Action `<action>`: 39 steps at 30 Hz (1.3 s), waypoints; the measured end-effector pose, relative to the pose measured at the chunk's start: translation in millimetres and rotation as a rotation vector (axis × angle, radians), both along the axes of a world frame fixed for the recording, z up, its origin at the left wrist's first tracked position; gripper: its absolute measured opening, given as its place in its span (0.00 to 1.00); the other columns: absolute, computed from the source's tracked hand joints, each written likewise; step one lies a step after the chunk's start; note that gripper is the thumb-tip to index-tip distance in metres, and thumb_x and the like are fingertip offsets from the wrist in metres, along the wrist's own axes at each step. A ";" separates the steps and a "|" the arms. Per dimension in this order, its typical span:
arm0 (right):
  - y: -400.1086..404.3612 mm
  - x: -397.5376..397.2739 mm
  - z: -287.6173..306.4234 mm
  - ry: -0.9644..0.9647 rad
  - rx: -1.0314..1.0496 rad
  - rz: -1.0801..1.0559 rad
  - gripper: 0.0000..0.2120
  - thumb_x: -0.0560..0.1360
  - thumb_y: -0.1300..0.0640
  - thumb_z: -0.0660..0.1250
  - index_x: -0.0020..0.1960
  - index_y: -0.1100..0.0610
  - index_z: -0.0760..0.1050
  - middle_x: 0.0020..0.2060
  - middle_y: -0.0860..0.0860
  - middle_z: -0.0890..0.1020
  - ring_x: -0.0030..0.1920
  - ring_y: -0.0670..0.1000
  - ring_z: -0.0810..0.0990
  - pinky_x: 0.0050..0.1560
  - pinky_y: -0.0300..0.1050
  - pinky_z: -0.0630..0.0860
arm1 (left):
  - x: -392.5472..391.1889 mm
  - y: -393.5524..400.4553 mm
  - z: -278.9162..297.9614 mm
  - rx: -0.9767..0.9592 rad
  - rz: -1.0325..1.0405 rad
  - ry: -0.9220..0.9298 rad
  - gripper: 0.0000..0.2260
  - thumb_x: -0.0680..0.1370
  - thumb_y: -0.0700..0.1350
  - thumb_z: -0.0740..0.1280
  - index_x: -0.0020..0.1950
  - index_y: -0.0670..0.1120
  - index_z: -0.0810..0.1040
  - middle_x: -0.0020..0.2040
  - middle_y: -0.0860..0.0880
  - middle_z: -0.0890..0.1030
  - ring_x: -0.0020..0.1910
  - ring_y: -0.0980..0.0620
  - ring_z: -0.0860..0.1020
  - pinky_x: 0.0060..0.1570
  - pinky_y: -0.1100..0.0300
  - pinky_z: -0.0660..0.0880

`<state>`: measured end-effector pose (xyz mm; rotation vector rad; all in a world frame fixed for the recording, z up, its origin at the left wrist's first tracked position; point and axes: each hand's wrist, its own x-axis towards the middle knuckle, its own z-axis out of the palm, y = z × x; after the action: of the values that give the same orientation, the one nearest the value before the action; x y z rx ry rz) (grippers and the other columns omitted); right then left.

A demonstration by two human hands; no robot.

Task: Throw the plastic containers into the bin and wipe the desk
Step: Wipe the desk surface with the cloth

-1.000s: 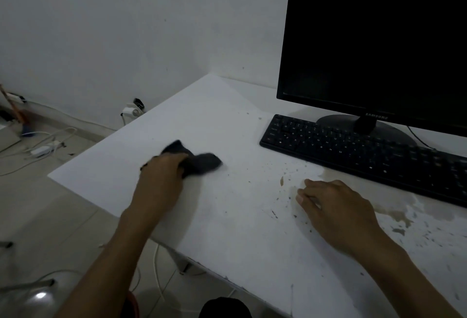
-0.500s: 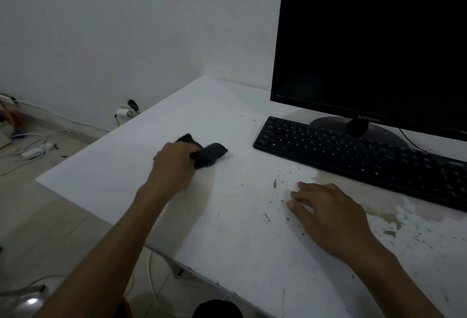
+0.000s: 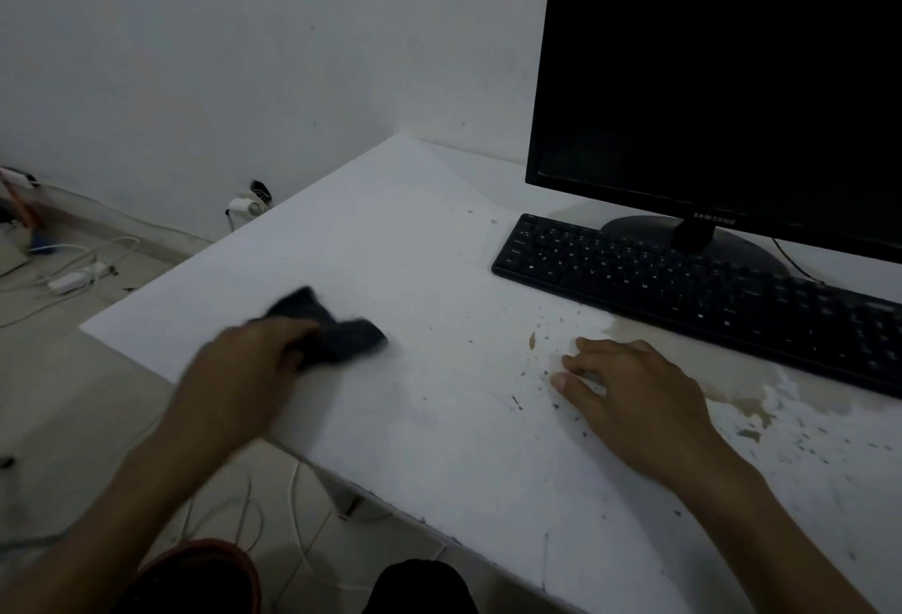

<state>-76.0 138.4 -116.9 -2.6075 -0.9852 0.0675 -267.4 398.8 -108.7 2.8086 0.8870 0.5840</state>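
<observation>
Head camera footage is framed from above a white desk (image 3: 439, 247). At far left, white cables and an adapter (image 3: 73, 279) are seen lying on the tiled floor, and a wall socket (image 3: 246, 203) is set low on the wall just past the desk's left edge. On the left part of the desk, a dark cloth (image 3: 337, 330) is gripped by the left hand (image 3: 244, 384), whose fingers are curled around its near end; both are blurred, and the cloth is pressed onto the surface. Right of it, dark specks and a brownish stain (image 3: 732, 384) are spread over the tabletop. The right hand (image 3: 629, 398) is laid palm down among the specks, fingers slightly spread and holding nothing. Behind it, a black keyboard (image 3: 683, 286) is placed in front of a dark monitor (image 3: 722, 76). Plastic containers and a bin are not visible from this angle.
</observation>
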 end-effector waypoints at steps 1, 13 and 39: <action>0.3 -0.3 0.5 0.002 0.003 0.003 0.20 0.76 0.39 0.57 0.64 0.45 0.73 0.68 0.40 0.69 0.67 0.45 0.65 0.59 0.44 0.66 | -0.2 13.3 2.1 -0.002 0.126 0.000 0.14 0.74 0.36 0.65 0.58 0.47 0.80 0.50 0.39 0.83 0.47 0.37 0.80 0.46 0.49 0.75; 1.7 -3.7 1.4 -0.048 0.000 -0.004 0.14 0.79 0.48 0.57 0.60 0.47 0.76 0.62 0.41 0.76 0.62 0.47 0.70 0.55 0.43 0.68 | 65.2 8.7 -7.1 0.100 -0.093 0.104 0.13 0.77 0.39 0.60 0.56 0.51 0.79 0.48 0.46 0.81 0.45 0.46 0.78 0.39 0.58 0.69; 3.3 0.3 -11.8 -0.044 0.044 -0.003 0.18 0.78 0.61 0.57 0.64 0.48 0.74 0.66 0.44 0.73 0.66 0.48 0.68 0.65 0.42 0.66 | 129.3 -22.0 -14.1 0.062 -0.258 0.072 0.18 0.75 0.36 0.58 0.60 0.51 0.77 0.52 0.46 0.80 0.50 0.45 0.78 0.45 0.57 0.70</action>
<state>-75.7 141.7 -128.7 -2.5811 -0.9863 -0.0127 -138.2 376.8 -122.8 2.9501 0.5110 0.4828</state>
